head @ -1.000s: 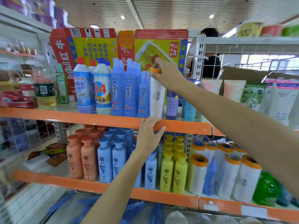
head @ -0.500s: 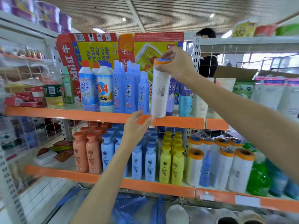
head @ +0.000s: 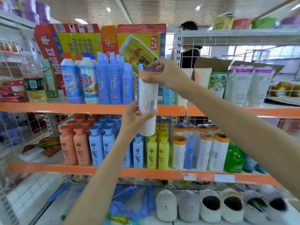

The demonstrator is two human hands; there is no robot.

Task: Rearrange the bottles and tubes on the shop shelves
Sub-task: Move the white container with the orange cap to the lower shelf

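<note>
Right hand (head: 164,75): I hold it raised in front of me, thumb and fingers curled round the top of the white roll (head: 148,103), pinching it near its orange end.
Right arm: bare, it reaches in from my lower right and runs up and to the left, nearly straight, wrist slightly bent.
Left hand (head: 134,119): lower than the right, palm turned toward the roll, fingers curled round its middle from the left side, thumb across the front.
Left arm: bare, it rises from the bottom of view, angled up and to the right.
</note>
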